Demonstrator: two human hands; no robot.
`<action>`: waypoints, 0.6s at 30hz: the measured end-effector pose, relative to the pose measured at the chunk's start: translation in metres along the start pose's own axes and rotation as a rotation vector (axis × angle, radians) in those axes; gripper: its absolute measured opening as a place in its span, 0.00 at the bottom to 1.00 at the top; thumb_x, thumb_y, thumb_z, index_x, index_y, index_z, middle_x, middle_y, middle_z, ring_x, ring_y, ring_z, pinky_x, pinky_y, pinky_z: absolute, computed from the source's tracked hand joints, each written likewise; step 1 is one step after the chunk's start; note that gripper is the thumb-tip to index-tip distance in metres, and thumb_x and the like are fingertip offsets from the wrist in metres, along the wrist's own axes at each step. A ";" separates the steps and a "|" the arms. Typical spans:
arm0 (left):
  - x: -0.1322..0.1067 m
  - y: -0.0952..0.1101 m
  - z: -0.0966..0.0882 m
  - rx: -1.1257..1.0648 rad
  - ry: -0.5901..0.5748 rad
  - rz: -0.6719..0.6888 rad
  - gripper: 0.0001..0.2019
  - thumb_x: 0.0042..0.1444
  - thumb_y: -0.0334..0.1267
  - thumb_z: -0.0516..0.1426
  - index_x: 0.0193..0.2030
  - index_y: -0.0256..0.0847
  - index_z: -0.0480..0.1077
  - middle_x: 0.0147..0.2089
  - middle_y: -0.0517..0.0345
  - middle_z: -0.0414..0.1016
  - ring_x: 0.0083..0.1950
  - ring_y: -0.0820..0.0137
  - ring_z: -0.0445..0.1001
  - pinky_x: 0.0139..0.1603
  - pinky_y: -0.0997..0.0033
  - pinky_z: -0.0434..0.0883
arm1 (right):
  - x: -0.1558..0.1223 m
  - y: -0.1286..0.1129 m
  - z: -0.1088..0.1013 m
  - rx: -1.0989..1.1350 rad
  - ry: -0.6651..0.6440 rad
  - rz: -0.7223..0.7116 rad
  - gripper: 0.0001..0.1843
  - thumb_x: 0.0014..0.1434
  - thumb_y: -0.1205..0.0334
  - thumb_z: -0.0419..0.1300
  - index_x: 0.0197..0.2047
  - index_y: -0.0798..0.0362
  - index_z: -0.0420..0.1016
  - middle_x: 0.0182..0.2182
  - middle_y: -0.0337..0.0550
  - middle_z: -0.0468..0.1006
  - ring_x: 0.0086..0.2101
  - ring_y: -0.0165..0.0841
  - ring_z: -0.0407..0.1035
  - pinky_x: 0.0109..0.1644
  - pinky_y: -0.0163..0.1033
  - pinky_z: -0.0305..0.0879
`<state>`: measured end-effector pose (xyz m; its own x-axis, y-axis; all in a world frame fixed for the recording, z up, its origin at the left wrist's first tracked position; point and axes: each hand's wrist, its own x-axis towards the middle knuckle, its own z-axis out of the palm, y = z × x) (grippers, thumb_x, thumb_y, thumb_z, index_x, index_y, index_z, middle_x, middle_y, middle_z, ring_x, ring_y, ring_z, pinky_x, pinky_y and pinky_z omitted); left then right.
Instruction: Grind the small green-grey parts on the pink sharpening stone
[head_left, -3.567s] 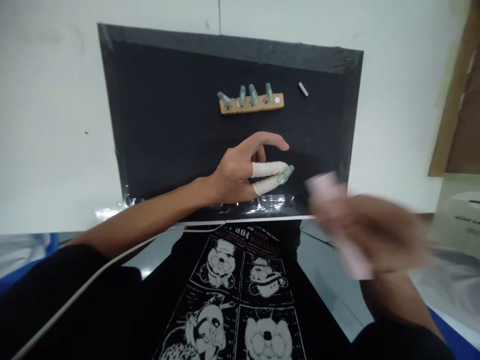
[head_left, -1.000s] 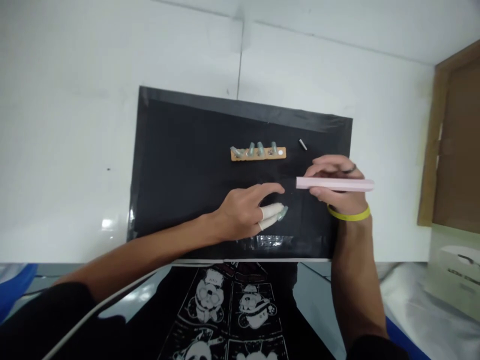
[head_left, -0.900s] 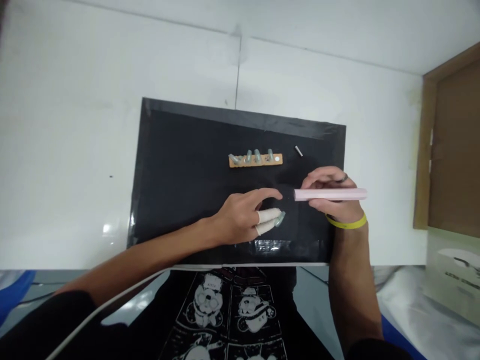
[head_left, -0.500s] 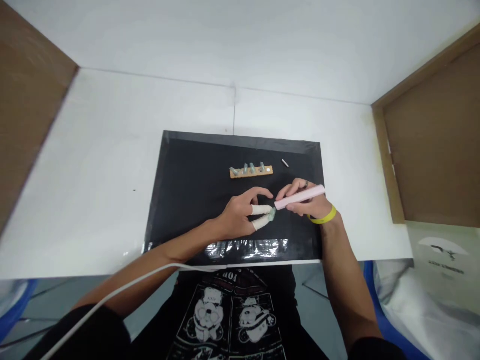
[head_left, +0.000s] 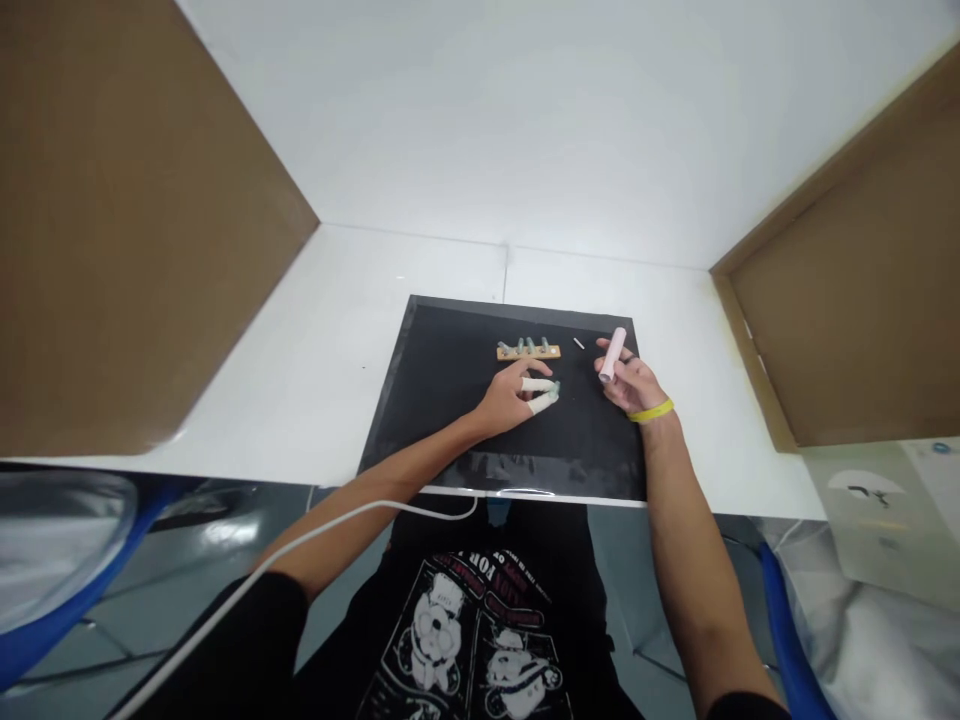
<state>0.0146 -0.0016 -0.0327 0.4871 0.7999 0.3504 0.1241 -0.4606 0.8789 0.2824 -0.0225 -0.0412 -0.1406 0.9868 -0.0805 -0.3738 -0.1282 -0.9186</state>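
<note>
My left hand (head_left: 508, 400) is above the black mat (head_left: 435, 395), with white sleeves on its thumb and a finger. Between those covered tips it pinches a small pale-green piece (head_left: 556, 390) that looks like a false nail. My right hand (head_left: 636, 386) holds a pink stick-shaped tool (head_left: 614, 352) over the mat's right side, tilted up and apart from the green piece. A yellow band (head_left: 651, 411) circles the right wrist. Just beyond the left hand lies a narrow wooden strip (head_left: 501, 354) carrying several similar green pieces (head_left: 531, 345) in a row.
A short thin white stick (head_left: 579, 343) lies on the mat, right of the strip. The white table (head_left: 330, 370) runs between brown side panels (head_left: 150, 230). A white cable (head_left: 330, 522) crosses my left arm.
My right hand has drawn the pink tool away from the green piece, to the right, and turned it more upright. My left hand still pinches the piece. The camera view has shifted.
</note>
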 end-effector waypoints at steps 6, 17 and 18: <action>0.004 -0.010 0.004 0.030 0.025 -0.039 0.09 0.56 0.36 0.66 0.40 0.33 0.78 0.44 0.52 0.78 0.25 0.84 0.61 0.29 0.79 0.64 | 0.000 0.007 -0.006 0.060 0.048 -0.059 0.28 0.61 0.55 0.69 0.59 0.55 0.68 0.38 0.40 0.78 0.18 0.17 0.57 0.16 0.22 0.51; 0.004 -0.001 0.001 0.056 0.013 -0.040 0.07 0.56 0.35 0.67 0.36 0.33 0.79 0.41 0.55 0.77 0.24 0.85 0.59 0.29 0.79 0.63 | 0.004 0.010 -0.004 0.124 0.114 -0.065 0.24 0.62 0.55 0.69 0.57 0.56 0.70 0.38 0.40 0.79 0.17 0.16 0.55 0.15 0.22 0.50; 0.004 0.000 0.001 0.058 0.011 -0.038 0.07 0.56 0.35 0.66 0.36 0.33 0.79 0.42 0.54 0.77 0.25 0.85 0.59 0.29 0.79 0.64 | 0.005 0.010 -0.004 0.129 0.122 -0.065 0.25 0.61 0.54 0.69 0.56 0.56 0.70 0.38 0.40 0.79 0.17 0.16 0.55 0.15 0.23 0.50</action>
<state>0.0171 0.0015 -0.0316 0.4716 0.8213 0.3210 0.1926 -0.4511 0.8714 0.2817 -0.0185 -0.0519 -0.0033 0.9971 -0.0764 -0.4936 -0.0681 -0.8670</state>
